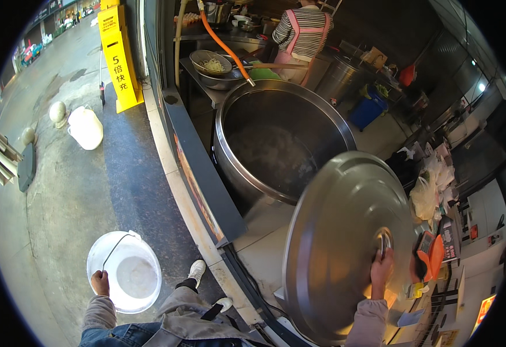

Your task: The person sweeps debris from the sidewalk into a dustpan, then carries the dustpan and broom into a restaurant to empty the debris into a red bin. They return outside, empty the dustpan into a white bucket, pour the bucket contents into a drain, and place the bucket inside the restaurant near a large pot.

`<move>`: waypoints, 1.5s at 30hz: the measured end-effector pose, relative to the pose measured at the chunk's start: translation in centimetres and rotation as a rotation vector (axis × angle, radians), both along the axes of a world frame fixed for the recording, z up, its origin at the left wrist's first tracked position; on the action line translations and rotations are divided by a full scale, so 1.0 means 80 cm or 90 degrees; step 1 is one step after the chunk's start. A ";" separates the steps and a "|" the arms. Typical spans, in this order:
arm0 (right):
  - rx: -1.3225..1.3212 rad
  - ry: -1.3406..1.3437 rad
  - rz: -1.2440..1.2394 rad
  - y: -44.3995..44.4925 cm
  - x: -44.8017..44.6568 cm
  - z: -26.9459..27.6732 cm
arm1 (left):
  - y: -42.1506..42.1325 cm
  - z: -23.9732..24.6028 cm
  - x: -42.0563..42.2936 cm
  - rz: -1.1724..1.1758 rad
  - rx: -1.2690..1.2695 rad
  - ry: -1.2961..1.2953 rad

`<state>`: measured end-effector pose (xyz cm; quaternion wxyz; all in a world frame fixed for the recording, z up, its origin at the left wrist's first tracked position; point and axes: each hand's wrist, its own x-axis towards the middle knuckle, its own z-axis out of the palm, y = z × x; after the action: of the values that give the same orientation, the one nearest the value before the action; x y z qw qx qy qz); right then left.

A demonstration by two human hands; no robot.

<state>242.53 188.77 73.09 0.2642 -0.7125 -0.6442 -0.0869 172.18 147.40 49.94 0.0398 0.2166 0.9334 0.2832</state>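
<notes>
My left hand (100, 283) grips the wire handle of a white plastic bucket (92, 247), whose open mouth faces up at me; no contents show inside. My right hand (382, 268) is closed around the loop handle of a large round metal lid (335, 243). The lid is tilted on edge, to the near right of a big stainless steel pot (253, 184). That pot stands uncovered, with dark, steaming liquid inside. Above its far rim hangs an orange hose (224, 41) with a metal end.
A raised sill (166, 158) runs between the outdoor pavement and the kitchen. A second white bucket (85, 128) and a yellow sign stand (120, 65) are outside. A person (302, 32) in a striped top works behind the pot, near a strainer of noodles (211, 63).
</notes>
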 end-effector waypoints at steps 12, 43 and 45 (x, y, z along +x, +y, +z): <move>-0.140 -0.145 -0.012 0.221 -0.246 0.000 | -0.015 -0.067 -0.036 0.136 0.031 -0.053; -0.163 -0.027 -0.082 0.406 -0.395 -0.062 | -0.035 -0.082 -0.033 0.172 0.002 -0.088; -0.169 -0.011 -0.083 0.412 -0.395 -0.062 | -0.038 -0.086 -0.035 0.166 0.011 -0.099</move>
<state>210.90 221.71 68.15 0.1554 -0.7808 -0.6047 -0.0241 169.41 144.33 43.09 0.0733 0.0713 0.9452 0.3099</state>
